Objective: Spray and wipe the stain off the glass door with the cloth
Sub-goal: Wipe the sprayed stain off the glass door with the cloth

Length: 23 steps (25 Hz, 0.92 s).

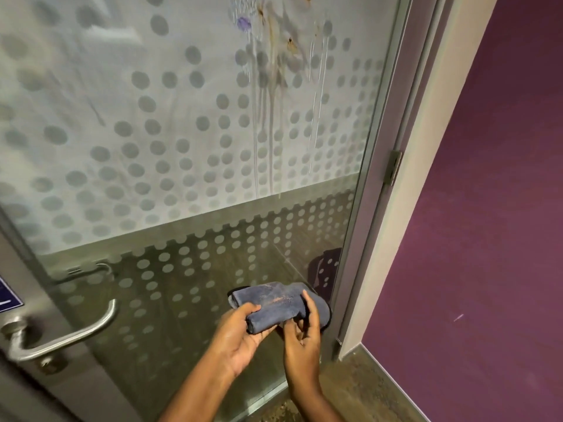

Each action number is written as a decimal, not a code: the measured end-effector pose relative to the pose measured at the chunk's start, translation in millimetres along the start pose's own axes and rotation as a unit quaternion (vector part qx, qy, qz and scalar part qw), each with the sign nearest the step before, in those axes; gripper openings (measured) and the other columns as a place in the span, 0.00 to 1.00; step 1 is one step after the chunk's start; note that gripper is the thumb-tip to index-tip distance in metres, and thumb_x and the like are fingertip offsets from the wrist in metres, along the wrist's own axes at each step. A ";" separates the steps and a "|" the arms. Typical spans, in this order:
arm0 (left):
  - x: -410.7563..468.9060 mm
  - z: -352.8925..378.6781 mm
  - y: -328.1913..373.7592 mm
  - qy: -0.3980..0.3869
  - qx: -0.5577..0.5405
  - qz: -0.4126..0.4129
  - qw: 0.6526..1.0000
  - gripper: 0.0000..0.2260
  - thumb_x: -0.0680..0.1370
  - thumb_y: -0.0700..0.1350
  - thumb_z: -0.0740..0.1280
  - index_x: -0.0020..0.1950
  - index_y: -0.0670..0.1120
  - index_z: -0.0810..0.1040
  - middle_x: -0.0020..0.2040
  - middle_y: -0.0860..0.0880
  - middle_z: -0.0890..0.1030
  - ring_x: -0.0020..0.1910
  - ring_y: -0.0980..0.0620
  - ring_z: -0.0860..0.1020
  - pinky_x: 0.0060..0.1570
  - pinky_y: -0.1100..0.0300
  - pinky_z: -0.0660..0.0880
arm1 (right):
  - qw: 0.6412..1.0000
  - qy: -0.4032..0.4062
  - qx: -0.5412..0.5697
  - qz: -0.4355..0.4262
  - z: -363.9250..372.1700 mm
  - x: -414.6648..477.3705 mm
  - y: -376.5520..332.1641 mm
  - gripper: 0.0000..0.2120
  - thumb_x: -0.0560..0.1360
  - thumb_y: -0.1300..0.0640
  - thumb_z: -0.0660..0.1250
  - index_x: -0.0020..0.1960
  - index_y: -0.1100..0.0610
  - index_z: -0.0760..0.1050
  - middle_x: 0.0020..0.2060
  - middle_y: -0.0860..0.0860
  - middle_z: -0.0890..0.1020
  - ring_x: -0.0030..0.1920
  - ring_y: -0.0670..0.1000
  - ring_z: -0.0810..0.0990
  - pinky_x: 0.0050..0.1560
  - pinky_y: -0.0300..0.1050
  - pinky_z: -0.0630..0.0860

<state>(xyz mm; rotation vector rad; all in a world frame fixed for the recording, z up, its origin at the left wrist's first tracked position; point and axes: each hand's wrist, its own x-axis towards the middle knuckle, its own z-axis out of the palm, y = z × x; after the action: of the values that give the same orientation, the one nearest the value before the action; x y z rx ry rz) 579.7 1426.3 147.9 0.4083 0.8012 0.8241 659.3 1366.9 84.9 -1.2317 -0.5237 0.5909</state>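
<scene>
A frosted, dotted glass door (158,141) fills the view. Brown and purple stains (275,47) smear its upper middle, and thin wet streaks run down from them to the frosted band's lower edge. Low in front of the door, both hands hold a folded grey-blue cloth (274,303) with brownish marks on it. My left hand (240,339) cups the cloth from below. My right hand (303,330) grips its right end with the fingers over the fold. No spray bottle is in view.
A metal lever handle (61,333) sticks out at the door's lower left. The door frame with a hinge (394,167) runs down the right side, beside a purple wall (487,208). A speckled floor (359,391) lies below.
</scene>
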 end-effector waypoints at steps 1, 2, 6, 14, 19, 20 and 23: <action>5.6 10.1 3.6 -0.006 0.015 0.011 1.000 0.11 0.77 0.30 0.55 0.56 0.35 0.73 0.51 0.34 0.79 0.47 0.42 0.79 0.38 0.52 0.82 | 1.000 -0.012 -0.010 -0.014 1.9 11.3 -0.7 0.26 0.77 0.64 0.65 0.66 0.37 0.68 0.62 0.39 0.75 0.58 0.38 0.78 0.55 0.38 0.76; 11.0 21.2 7.1 -0.006 0.030 0.020 0.999 0.12 0.77 0.30 0.55 0.57 0.35 0.73 0.51 0.34 0.79 0.47 0.42 0.79 0.38 0.54 0.82 | 0.999 -0.027 -0.017 -0.028 2.9 23.2 -1.6 0.25 0.77 0.62 0.65 0.65 0.36 0.68 0.64 0.37 0.73 0.61 0.35 0.75 0.55 0.34 0.75; 37.7 60.9 19.8 0.022 0.056 0.019 0.998 0.10 0.77 0.30 0.55 0.55 0.33 0.72 0.47 0.34 0.79 0.40 0.44 0.81 0.34 0.54 0.82 | 0.995 -0.058 -0.014 -0.075 -0.2 74.5 -7.7 0.25 0.75 0.67 0.67 0.64 0.43 0.69 0.64 0.44 0.72 0.61 0.35 0.74 0.50 0.28 0.74; 60.3 85.2 26.8 0.195 0.227 0.113 0.947 0.13 0.79 0.51 0.63 0.48 0.41 0.77 0.41 0.40 0.79 0.40 0.43 0.79 0.46 0.47 0.78 | 0.964 -0.010 -0.122 -0.238 1.7 165.0 -30.0 0.18 0.70 0.71 0.70 0.58 0.62 0.75 0.54 0.62 0.72 0.52 0.44 0.73 0.55 0.24 0.68; 49.3 96.7 72.2 0.330 0.484 0.509 0.630 0.15 0.78 0.53 0.64 0.57 0.44 0.77 0.56 0.43 0.74 0.55 0.43 0.75 0.55 0.52 0.74 | 0.943 -0.032 -0.122 -0.308 41.6 194.6 -54.9 0.20 0.70 0.64 0.69 0.59 0.52 0.70 0.52 0.56 0.68 0.56 0.52 0.72 0.59 0.34 0.69; 47.3 101.3 83.7 0.341 0.508 0.549 0.569 0.15 0.78 0.51 0.65 0.59 0.43 0.76 0.59 0.42 0.73 0.58 0.43 0.73 0.58 0.53 0.71 | 0.942 -0.030 -0.132 -0.307 53.3 194.5 -60.0 0.20 0.70 0.62 0.69 0.59 0.51 0.70 0.51 0.57 0.69 0.55 0.55 0.71 0.59 0.39 0.69; 42.1 113.2 115.4 0.347 0.524 0.615 0.476 0.16 0.77 0.48 0.67 0.60 0.40 0.75 0.63 0.38 0.71 0.64 0.41 0.68 0.61 0.53 0.66 | 0.942 0.007 -0.159 -0.294 85.8 192.8 -73.8 0.19 0.72 0.59 0.70 0.59 0.48 0.69 0.47 0.61 0.70 0.52 0.62 0.70 0.55 0.56 0.71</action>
<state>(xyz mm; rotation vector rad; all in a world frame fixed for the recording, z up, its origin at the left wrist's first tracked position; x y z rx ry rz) 627.3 1528.8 270.9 2.0457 1.8157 1.8471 755.3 1540.5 188.0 -1.2965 -0.9563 -0.0148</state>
